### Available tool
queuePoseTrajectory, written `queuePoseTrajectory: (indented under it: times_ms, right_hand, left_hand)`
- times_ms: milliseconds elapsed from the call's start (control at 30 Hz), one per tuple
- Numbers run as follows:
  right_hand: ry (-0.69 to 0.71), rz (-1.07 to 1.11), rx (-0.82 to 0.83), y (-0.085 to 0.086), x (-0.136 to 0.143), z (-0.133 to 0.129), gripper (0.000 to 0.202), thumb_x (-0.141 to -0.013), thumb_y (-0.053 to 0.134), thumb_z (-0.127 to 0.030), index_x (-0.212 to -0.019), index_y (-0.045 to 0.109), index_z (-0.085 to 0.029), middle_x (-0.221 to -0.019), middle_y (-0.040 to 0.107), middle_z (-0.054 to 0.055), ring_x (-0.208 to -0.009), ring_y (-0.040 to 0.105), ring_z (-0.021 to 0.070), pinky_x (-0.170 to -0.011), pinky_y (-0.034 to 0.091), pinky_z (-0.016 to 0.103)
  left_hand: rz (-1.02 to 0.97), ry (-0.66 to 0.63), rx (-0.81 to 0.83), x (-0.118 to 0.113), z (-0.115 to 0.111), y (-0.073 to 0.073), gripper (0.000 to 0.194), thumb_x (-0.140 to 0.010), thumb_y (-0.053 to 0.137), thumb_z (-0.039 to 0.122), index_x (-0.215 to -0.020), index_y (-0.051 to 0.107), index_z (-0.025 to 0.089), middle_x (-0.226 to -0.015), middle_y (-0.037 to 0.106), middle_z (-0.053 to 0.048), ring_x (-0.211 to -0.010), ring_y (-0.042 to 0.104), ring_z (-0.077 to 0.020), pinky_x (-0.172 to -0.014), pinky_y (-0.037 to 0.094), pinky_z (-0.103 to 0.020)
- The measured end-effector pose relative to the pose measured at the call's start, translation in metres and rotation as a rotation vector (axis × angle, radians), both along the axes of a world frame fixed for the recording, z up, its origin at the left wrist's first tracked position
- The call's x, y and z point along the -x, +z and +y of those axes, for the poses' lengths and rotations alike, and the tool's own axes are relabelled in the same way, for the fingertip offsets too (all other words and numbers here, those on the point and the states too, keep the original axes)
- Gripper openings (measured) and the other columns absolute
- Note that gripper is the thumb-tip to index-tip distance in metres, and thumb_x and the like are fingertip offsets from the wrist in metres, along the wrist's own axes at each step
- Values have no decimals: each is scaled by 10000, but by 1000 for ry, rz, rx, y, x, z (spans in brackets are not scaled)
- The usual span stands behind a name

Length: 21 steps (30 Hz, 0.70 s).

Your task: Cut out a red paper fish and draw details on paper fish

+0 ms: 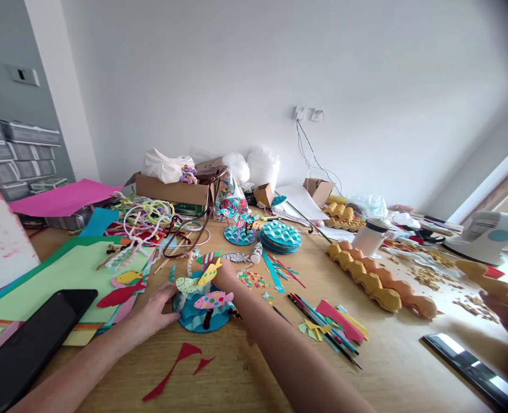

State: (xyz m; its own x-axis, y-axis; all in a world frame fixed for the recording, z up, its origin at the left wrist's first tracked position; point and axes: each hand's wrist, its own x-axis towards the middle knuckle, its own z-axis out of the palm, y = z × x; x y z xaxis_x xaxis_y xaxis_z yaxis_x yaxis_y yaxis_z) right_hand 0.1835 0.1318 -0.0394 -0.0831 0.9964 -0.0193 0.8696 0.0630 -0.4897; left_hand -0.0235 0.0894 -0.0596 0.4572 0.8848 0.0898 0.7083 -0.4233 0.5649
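Observation:
A blue disc (208, 325) stands before me, with paper fish raised on twisted stems. Among them are a pale green spotted fish (187, 285), a yellow dotted fish (209, 273), a pink dotted fish (213, 300) and a striped fish (208, 258). My left hand (161, 307) grips the disc's left edge, thumb and fingers apart around it. At the back right of the disc, my right hand (226, 276) is closed beside the yellow fish's tail; its fingertips are partly hidden, so what they pinch cannot be made out. A grey patterned fish (236, 257) lies behind, near a small white bottle (256, 253).
Red paper scraps (174, 367) lie in front. Left are coloured sheets (77, 269) and a black phone (34, 344). Behind stand stacked blue discs (280, 238). Pencils (322, 324) and egg-carton strips (365, 278) lie right; another person's hand (505, 312) holds a carton piece.

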Motion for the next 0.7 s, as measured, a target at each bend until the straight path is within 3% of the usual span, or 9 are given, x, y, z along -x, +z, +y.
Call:
queuePoseTrajectory:
  times_ms: [233,533,700]
  right_hand:
    - [-4,-135,52,17,5,-9,251,-930,587,-320,-1115,616,-154,-1112,633,67,-972,633,208,-821,540,388]
    - [16,-230,-57,10,5,-5,258,-945,559,-325,-1136,610,-159,-1172,617,84,-1039,607,216,-895,507,433]
    - [46,-287,-37,17,5,-6,212,-943,555,-297,-1062,639,-142,-1127,648,82,-1058,608,217,-901,497,417]
  left_hand:
    - [-28,-31,-3,0,-1,2,400,-632,607,255,-1026,665,218,-1148,676,-78,-1150,579,-307,-993,435,-392]
    - [-33,-33,5,1,0,0,424,-627,627,248,-1048,671,224,-1167,676,-90,-1153,581,-305,-982,445,-395]
    - [-14,-28,0,0,0,2,412,-631,623,250,-1038,675,203,-1160,674,-106,-1159,579,-320,-991,438,-405]
